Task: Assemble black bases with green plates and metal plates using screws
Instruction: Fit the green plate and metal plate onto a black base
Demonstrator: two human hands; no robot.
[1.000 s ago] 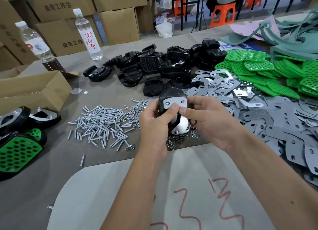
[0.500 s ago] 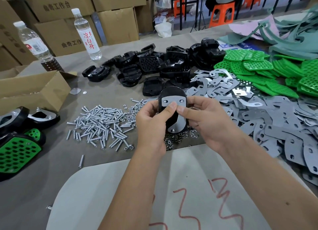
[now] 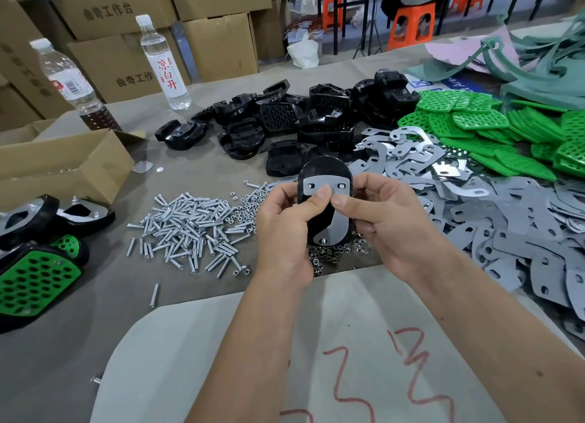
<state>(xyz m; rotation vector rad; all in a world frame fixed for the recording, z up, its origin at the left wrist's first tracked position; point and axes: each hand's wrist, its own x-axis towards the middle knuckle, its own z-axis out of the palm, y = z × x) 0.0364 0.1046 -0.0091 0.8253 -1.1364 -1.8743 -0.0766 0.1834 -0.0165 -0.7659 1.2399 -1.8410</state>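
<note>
Black plastic base [image 3: 318,201], held upright over the table [image 3: 202,296] just above the nut scatter [image 3: 335,253], looks rigid and light; glossy shell, so prob. a bit slick. Best taken by its 2 long edges, w/ thumbs on the face, which is about how it's gripped now. Metal plate [image 3: 332,207] lies flat against the base's face: thin stamped sheet, stiff enough but apt to slide until fastened, edges maybe sharp. 3 holes show, 2 at the top, 1 at the bottom tip; screw ends seem to sit in them, can't tell if nuts are on.

Left hand [image 3: 285,226] wraps the base's left edge, fingers curled behind, thumb [image 3: 318,197] pressed on the plate near the top. Right hand [image 3: 386,220] clasps the right edge, thumb [image 3: 343,202] flat on the plate beside the left thumb, tips nearly touching. Both forearms angle in from below, wrists roughly level.

Spare parts, large to small: black bases pile [image 3: 310,118] far center, green plates [image 3: 493,128] far right, grey metal plates pile [image 3: 506,220] right, screws [image 3: 190,229] left of the hands. Screws and nuts are tiny, roll easily; pinch 1 at a time.
</note>
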